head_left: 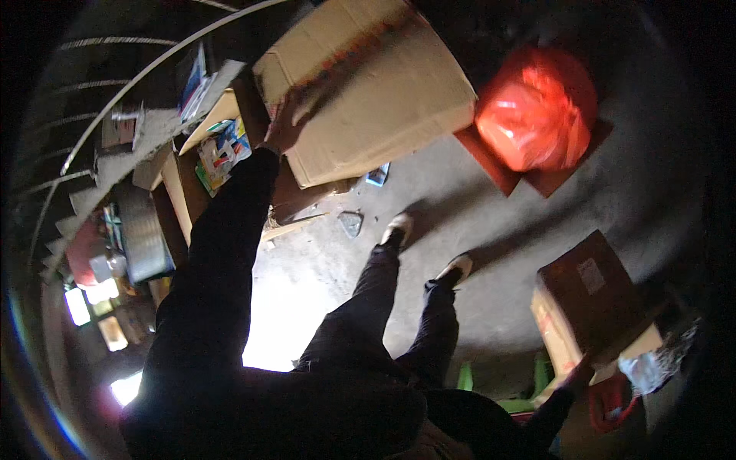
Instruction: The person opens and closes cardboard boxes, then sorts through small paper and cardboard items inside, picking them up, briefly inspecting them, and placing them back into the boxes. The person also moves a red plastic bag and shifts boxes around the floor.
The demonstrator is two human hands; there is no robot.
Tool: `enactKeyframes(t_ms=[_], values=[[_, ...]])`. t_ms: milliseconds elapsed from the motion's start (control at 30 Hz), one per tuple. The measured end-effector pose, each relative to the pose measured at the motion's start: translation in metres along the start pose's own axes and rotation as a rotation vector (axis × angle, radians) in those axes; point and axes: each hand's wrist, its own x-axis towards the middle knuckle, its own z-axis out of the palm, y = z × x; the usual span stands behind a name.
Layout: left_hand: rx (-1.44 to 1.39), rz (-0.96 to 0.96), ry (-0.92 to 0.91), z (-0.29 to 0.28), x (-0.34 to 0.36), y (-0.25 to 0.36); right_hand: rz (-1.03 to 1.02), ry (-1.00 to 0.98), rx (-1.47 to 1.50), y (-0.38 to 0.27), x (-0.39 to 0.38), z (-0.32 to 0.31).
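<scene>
Indoors, half-lit grey floor (498, 307), left hand (285, 124) on carton (383, 96).

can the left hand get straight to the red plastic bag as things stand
Probably not directly: the left hand is at the left side of the large cardboard box, and in this view that box fills most of the span toward the red plastic bag.

The grey concrete floor (491, 207) glares white left of the legs and dims rightward, crossed by long shadows. Directly on it are a grey triangular piece (350, 223), a small blue-edged item (377, 175) and two light shoes (456, 268).
</scene>
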Motion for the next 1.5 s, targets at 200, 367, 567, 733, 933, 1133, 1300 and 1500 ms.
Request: enactKeyframes(t_ms=[200, 367, 567, 733, 933, 1133, 1300, 1500], values=[[0.173, -0.265, -0.157, -0.012, 0.007, 0.050, -0.053, 0.302, 0.064, -0.059, -0.034, -0.223], [0.205, -0.388, -0.249, -0.044, 0.005, 0.084, -0.259, 0.520, 0.145, -0.232, -0.104, -0.373], [0.019, -0.222, -0.142, -0.041, -0.009, 0.059, -0.663, 0.493, 0.051, -0.566, -0.182, -0.386], [-0.056, -0.114, 0.152, -0.017, -0.056, 0.055, -0.839, 0.336, -0.182, -0.809, -0.255, -0.310], [-0.756, -0.209, 0.333, -0.070, -0.297, 0.043, -0.802, 0.324, -0.102, -0.908, -0.310, -0.310], [-0.708, -0.664, 0.101, -0.088, -0.513, -0.003, -0.808, 0.371, -0.010, -0.956, -0.310, -0.296], [-0.703, -0.761, 0.032, -0.055, -0.593, -0.058, -0.551, 0.157, 0.033, -0.989, -0.335, -0.304], [-0.669, -0.951, -0.093, -0.039, -0.629, -0.085, -1.239, 0.486, 0.161, -0.934, -0.416, -0.349]])
